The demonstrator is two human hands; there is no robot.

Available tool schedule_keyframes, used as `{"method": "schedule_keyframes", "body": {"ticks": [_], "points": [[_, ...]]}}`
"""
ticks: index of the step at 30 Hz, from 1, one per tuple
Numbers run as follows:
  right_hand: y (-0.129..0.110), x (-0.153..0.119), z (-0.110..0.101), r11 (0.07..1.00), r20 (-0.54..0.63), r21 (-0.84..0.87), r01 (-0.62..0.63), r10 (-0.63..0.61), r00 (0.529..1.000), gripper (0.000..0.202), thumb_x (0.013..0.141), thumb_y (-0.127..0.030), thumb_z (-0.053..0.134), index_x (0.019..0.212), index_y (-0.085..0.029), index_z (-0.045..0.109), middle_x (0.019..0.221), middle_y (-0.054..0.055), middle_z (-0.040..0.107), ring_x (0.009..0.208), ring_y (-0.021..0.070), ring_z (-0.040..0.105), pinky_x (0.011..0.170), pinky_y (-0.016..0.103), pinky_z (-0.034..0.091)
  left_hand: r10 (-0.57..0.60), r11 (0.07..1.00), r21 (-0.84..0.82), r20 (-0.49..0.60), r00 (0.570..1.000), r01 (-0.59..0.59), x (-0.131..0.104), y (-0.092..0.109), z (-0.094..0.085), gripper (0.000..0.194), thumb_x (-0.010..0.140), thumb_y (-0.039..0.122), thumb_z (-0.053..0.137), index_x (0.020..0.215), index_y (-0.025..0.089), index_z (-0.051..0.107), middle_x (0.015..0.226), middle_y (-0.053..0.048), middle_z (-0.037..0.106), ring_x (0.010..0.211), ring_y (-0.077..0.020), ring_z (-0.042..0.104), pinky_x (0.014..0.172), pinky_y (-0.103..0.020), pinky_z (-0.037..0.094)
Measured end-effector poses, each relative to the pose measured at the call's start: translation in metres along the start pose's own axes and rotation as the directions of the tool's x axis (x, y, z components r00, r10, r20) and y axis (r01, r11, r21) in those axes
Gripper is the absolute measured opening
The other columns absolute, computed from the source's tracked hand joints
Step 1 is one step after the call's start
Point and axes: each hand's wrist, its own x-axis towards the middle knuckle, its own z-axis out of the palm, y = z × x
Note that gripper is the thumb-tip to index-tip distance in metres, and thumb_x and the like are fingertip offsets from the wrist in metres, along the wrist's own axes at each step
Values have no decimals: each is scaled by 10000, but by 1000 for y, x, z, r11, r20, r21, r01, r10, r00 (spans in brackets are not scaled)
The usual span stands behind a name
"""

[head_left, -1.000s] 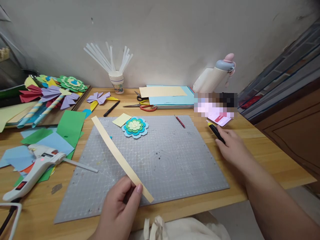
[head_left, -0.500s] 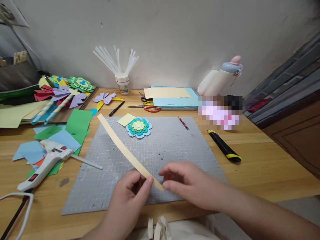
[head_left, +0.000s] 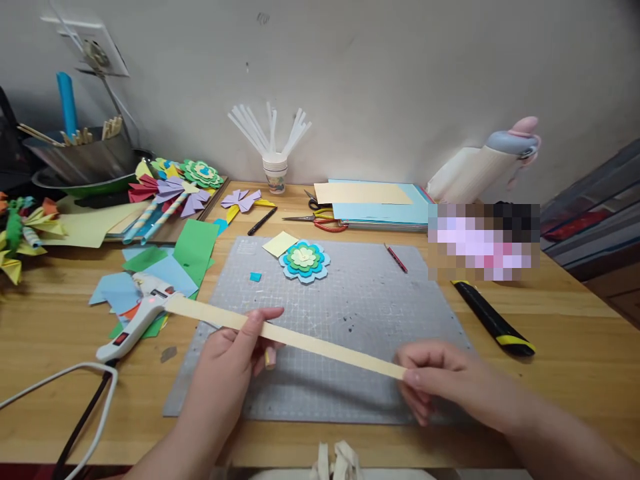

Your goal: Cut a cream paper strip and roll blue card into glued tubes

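A long cream paper strip [head_left: 325, 345] is stretched slantwise above the grey cutting mat [head_left: 360, 293]. My left hand [head_left: 240, 343] pinches it partway along, between thumb and fingers. At the strip's right end, my right hand [head_left: 440, 377] grips the tip between thumb and forefinger. The strip's far left end reaches over the nozzle side of a white glue gun [head_left: 135, 320]. Beyond my hands, a layered blue and green paper flower [head_left: 305, 261] lies on the mat, touching a pale yellow paper square [head_left: 281, 244]. A small blue paper scrap [head_left: 255, 277] sits nearby.
A red pencil [head_left: 396, 258] and a black-and-yellow utility knife [head_left: 493, 318] lie on the right. At the back stand a paper cup [head_left: 275, 175] of white sticks, scissors [head_left: 313, 217] and stacked coloured paper [head_left: 383, 212]. Paper scraps [head_left: 195, 250] and finished flowers [head_left: 170, 190] crowd the left.
My right hand has taken hold of the strip's end and moved right. My left hand now grips farther along it, and the strip has swung flatter. The view has shifted left.
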Motion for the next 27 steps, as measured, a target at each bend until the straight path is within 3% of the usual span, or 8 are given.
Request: {"method": "schedule_keyframes", "body": {"ticks": [7, 12, 15, 23, 25, 27], "points": [[19, -16, -41, 964, -208, 230, 135, -87, 974, 329, 844, -342, 582, 577, -195, 459, 546, -4, 527, 536, 134, 492, 545, 270, 348, -4, 998, 61, -19, 1000, 5, 3, 0, -23, 560, 727, 622, 606, 1013, 145, 678, 659, -65, 682, 500, -114, 488, 437, -202, 313], [20, -17, -50, 916, -365, 320, 241, -116, 924, 284, 822, -277, 598, 571, -195, 493, 533, -22, 459, 524, 122, 432, 524, 258, 347, 99, 947, 308, -7, 995, -92, 5, -11, -36, 454, 798, 598, 544, 626, 181, 590, 555, 9, 560, 521, -109, 437, 496, -216, 331], [20, -17, -49, 902, -400, 352, 250, -97, 911, 293, 818, -285, 607, 567, -195, 485, 531, -29, 423, 514, 119, 413, 504, 253, 335, 142, 882, 455, -8, 990, -123, 4, -14, -40, 498, 837, 593, 487, 552, 185, 510, 515, 27, 477, 540, -114, 418, 527, -223, 324], [24, -19, -47, 923, -403, 324, 208, -65, 913, 324, 824, -330, 603, 570, -199, 450, 531, -28, 438, 513, 125, 432, 498, 258, 331, 160, 846, 512, 21, 987, -148, 0, -10, -37, 468, 849, 560, 468, 562, 192, 519, 508, 33, 471, 519, -109, 424, 515, -216, 336], [27, -18, -50, 945, -450, 237, 226, -99, 888, 343, 834, -349, 599, 567, -198, 446, 536, -25, 457, 524, 125, 441, 507, 257, 345, 179, 860, 479, 41, 983, -177, 0, -11, -35, 379, 822, 539, 523, 649, 205, 571, 545, 35, 518, 532, -112, 466, 523, -210, 378], [30, -16, -53, 971, -533, 72, 228, -156, 832, 333, 841, -369, 609, 589, -191, 485, 573, -13, 507, 557, 124, 473, 527, 252, 368, 203, 865, 459, 53, 978, -204, -1, -13, -33, 302, 785, 518, 584, 750, 220, 616, 589, 30, 574, 564, -127, 526, 542, -217, 428]]}}
